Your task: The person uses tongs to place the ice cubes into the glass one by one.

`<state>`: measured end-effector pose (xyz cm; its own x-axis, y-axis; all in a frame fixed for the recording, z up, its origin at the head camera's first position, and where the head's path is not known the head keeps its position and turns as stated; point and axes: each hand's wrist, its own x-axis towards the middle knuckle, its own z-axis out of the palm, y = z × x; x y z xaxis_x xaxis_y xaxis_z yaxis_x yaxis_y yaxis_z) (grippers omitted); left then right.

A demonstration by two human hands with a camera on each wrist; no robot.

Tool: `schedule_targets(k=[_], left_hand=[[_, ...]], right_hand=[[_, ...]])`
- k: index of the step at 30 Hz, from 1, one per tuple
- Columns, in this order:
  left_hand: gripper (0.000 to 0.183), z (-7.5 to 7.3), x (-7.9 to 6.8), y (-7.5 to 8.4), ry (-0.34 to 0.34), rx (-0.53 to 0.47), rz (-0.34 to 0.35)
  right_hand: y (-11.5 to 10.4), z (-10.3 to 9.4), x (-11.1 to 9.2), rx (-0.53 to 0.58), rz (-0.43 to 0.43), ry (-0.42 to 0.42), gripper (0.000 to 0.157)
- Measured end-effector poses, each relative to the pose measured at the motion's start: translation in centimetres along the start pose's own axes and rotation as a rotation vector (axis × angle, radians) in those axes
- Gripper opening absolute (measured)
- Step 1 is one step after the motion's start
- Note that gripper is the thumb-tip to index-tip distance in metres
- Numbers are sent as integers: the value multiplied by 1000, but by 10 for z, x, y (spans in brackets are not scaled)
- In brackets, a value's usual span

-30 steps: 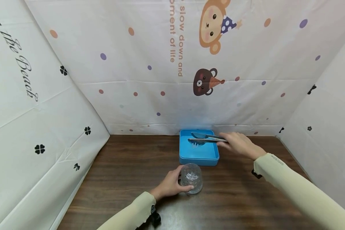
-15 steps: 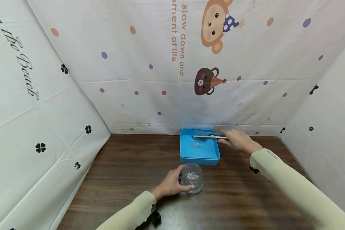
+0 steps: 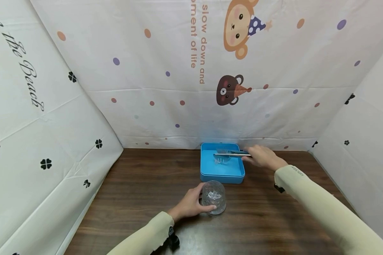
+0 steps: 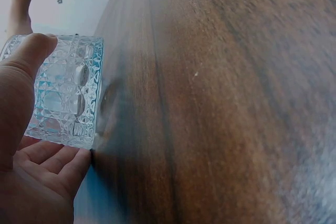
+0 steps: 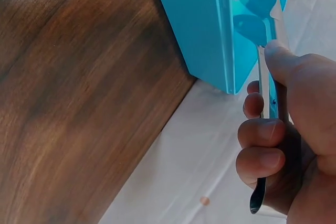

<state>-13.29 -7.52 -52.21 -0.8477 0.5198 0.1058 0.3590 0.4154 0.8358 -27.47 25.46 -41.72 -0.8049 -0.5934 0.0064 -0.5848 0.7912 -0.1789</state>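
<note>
My left hand (image 3: 191, 203) holds a clear cut-glass tumbler (image 3: 218, 207), thumb on its near side and fingers on the far side. Clear pieces like ice (image 3: 214, 194) show inside the glass. In the left wrist view, the faceted wall of the tumbler (image 4: 58, 93) stands close against the table. My right hand (image 3: 262, 156) grips metal tongs (image 3: 234, 154) over the blue box (image 3: 221, 175). Their fork-shaped end (image 5: 256, 1) and spoon-shaped end (image 5: 250, 28) sit inside the box, beside a small clump of clear pieces (image 3: 217, 161).
The dark wooden table (image 3: 146, 184) runs back to a white printed cloth (image 3: 146, 120) hanging behind the box. More cloth walls stand at the left and right. The tumbler is just in front of the box.
The two ends of the tongs have come closer together over the clear pieces. My right hand has shifted slightly left relative to my arm's earlier position. The left hand and tumbler stay put.
</note>
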Motion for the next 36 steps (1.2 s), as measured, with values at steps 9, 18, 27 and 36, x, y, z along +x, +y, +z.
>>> schedule_targets(k=[9, 18, 27, 36], left_hand=[[79, 0, 0, 3, -1, -23, -16], [78, 0, 1, 3, -4, -26, -9], [79, 1, 1, 2, -5, -35, -35], [80, 1, 3, -1, -2, -23, -26]], right_hand=[[3, 6, -1, -2, 43, -31, 18], [9, 10, 1, -47, 99, -43, 17], [2, 6, 6, 98, 175, -119, 13], [3, 0, 14, 129, 171, -159, 22]])
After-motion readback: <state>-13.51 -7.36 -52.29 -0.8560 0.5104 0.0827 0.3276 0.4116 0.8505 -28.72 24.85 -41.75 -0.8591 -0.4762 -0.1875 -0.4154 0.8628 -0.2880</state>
